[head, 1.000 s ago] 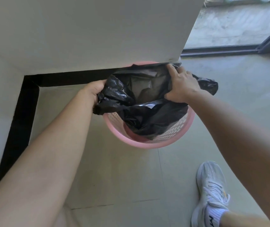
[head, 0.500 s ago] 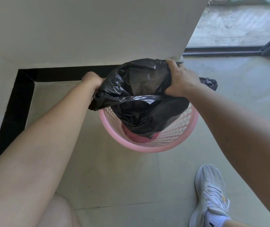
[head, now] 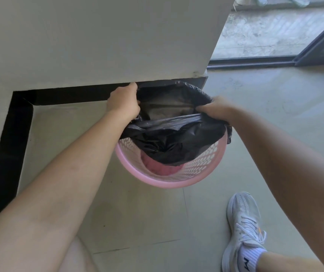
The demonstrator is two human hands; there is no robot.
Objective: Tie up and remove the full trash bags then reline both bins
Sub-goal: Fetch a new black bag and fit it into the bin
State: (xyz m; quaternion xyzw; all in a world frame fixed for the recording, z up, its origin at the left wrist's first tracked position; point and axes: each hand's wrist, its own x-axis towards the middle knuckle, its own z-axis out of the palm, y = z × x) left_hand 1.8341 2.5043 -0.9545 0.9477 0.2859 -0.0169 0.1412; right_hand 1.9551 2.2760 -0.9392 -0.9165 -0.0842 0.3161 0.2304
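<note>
A pink perforated plastic bin [head: 176, 181] stands on the floor against the wall. A black trash bag [head: 173, 138] hangs into it with its mouth held wide. My left hand [head: 122, 102] grips the bag's left edge at the far rim. Closed on the bag's right edge is my right hand [head: 214, 109]. The bag's lower part droops inside the bin, and the bin's pink bottom shows below it. The far rim of the bin is hidden by the bag.
A white wall with a black skirting [head: 5, 154] runs behind and to the left of the bin. A dark sliding-door track [head: 255, 61] lies at the upper right. My right foot in a white sneaker [head: 243, 228] stands on the tiled floor at the lower right.
Both hands have pulled apart and spread the bag's mouth wider over the bin. My right hand has shifted from the far edge to the right side of the bag.
</note>
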